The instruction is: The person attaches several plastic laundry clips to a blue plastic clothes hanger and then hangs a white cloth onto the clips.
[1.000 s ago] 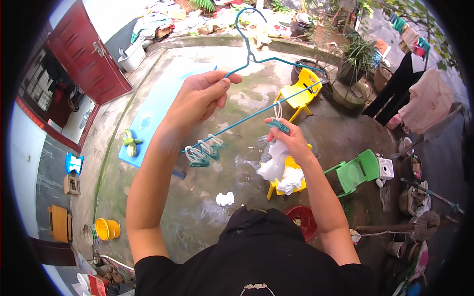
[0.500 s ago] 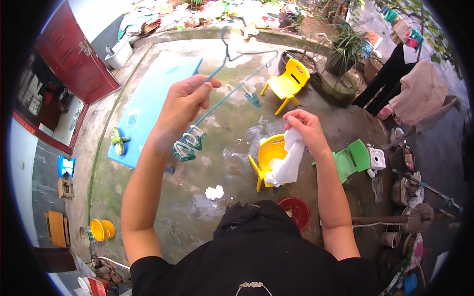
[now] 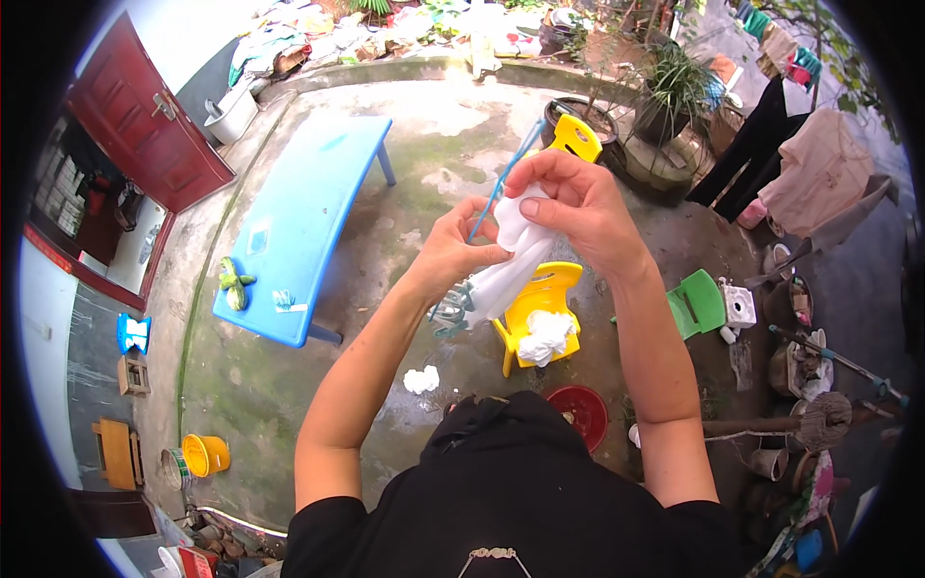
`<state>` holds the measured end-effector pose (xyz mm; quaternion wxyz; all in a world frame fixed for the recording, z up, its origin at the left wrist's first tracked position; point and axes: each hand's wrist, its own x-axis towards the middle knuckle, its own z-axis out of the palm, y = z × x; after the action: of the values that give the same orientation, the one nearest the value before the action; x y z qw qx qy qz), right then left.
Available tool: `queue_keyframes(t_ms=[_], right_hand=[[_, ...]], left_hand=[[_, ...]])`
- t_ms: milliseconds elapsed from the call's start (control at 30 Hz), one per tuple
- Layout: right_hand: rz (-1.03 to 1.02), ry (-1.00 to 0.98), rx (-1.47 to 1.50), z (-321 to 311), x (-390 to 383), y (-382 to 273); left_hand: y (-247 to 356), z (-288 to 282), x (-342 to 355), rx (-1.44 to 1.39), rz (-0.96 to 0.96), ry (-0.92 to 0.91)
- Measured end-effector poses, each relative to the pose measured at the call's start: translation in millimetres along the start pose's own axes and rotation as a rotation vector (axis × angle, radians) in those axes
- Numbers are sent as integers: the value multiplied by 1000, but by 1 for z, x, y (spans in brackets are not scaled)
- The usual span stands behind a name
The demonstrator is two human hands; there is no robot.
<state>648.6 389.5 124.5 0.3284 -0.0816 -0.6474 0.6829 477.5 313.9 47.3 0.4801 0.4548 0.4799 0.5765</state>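
My left hand (image 3: 453, 246) is closed on a blue-green clothes hanger (image 3: 508, 178), seen nearly edge-on. My right hand (image 3: 583, 207) pinches the upper part of a thin white cloth (image 3: 501, 279) against the hanger's bar. The cloth hangs down between my hands, its exact kind unclear. Several green clothes pegs (image 3: 451, 310) are bunched at the hanger's lower end, beside the cloth. Below my hands stands a small yellow chair (image 3: 554, 277) with crumpled white cloth (image 3: 547, 337) on its seat.
A long blue table (image 3: 303, 207) with green gourds (image 3: 233, 282) stands left. A white lump (image 3: 421, 380) lies on the wet ground, near a red basin (image 3: 590, 416). Another yellow chair (image 3: 576, 138) is farther off; a green chair (image 3: 696, 303) stands right.
My left hand has come right and down with the hanger, which has turned. My right hand has lifted the white cloth up to it. Crumpled cloth stays on the chair.
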Motion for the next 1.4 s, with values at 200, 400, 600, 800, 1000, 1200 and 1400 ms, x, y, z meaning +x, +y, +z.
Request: queue_keyframes(t_ms=[200, 400, 600, 800, 1000, 1200, 1400], right_hand=[[41, 214, -278, -48, -21, 31], [-62, 110, -840, -25, -33, 82], [198, 106, -706, -40, -48, 99], [119, 270, -839, -32, -47, 104], [106, 383, -840, -5, -9, 103], [27, -40, -700, 39, 2, 93], [112, 21, -575, 11, -11, 110]], left_hand=[[19, -24, 3, 132, -26, 82], [25, -19, 9, 207, 66, -23], [44, -40, 7, 473, 121, 122], [73, -39, -13, 540, 157, 146], [92, -29, -23, 548, 239, 193], [83, -27, -8, 466, 274, 208], [92, -44, -10, 437, 248, 249]])
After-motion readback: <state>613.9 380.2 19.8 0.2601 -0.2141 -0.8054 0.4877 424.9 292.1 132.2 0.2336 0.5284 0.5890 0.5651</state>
